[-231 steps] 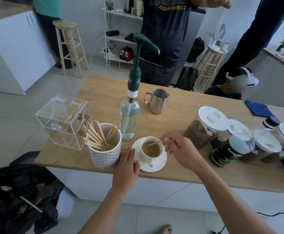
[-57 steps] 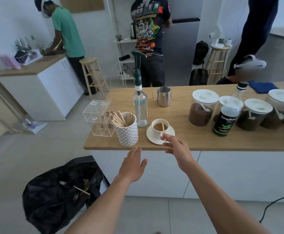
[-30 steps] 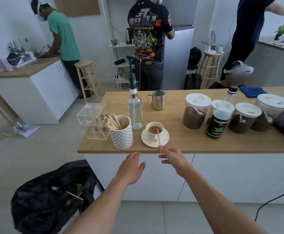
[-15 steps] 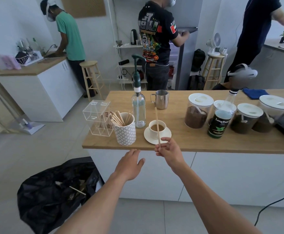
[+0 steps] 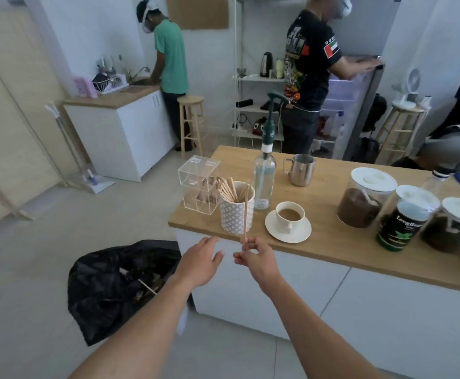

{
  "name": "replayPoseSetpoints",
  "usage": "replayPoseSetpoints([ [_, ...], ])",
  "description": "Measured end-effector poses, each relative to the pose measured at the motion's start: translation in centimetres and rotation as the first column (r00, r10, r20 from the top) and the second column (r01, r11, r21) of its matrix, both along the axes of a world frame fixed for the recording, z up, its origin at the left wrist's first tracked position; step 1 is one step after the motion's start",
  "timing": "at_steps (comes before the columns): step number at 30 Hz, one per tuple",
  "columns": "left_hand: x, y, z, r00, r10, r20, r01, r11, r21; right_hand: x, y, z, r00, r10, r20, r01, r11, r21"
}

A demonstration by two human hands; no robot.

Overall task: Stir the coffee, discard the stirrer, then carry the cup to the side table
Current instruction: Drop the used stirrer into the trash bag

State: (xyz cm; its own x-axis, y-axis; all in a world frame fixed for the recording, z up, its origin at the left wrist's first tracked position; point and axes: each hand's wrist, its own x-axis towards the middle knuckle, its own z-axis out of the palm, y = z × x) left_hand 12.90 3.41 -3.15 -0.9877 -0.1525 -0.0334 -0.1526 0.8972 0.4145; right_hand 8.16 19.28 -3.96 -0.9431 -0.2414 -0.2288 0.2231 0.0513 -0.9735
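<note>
A white cup of milky coffee [image 5: 290, 218] stands on a white saucer [image 5: 302, 234] near the front edge of the wooden counter [image 5: 330, 242]. My right hand [image 5: 253, 257] pinches a thin wooden stirrer [image 5: 245, 214] by its lower end, upright, in front of the counter edge and left of the cup. My left hand [image 5: 200, 259] hovers just left of it, fingers apart and holding nothing. A black bin bag [image 5: 116, 285] lies open on the floor below and left of both hands, with used sticks inside.
A patterned cup of fresh stirrers [image 5: 235, 214], a clear acrylic box [image 5: 198, 184], a pump bottle [image 5: 264, 176] and a steel jug [image 5: 301, 169] stand left of and behind the coffee. Lidded jars [image 5: 368, 198] sit to the right. Two people stand beyond the counter.
My right hand lifted the stirrer out of the cup and carried it left, off the counter edge toward the bin bag. The view has swung left with it.
</note>
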Motion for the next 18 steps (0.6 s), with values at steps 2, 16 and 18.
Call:
replayPoseSetpoints([
  [2, 0.5, -1.1, -0.3, 0.999, 0.042, -0.008, -0.041, 0.999, 0.019, 0.2, -1.1, -0.4, 1.000, 0.016, 0.001, -0.016, 1.000, -0.006],
  [16, 4.8, -7.4, -3.4, 0.975, 0.215, 0.046, -0.215, 0.977, -0.014, 1.3, -8.8, -4.5, 0.969, 0.235, -0.070, -0.216, 0.954, 0.208],
  [18, 5.3, -8.4, -3.8, 0.970, 0.237, 0.053, -0.236, 0.972, -0.018, 1.4, -10.2, -4.7, 0.962, 0.263, -0.076, -0.241, 0.945, 0.223],
])
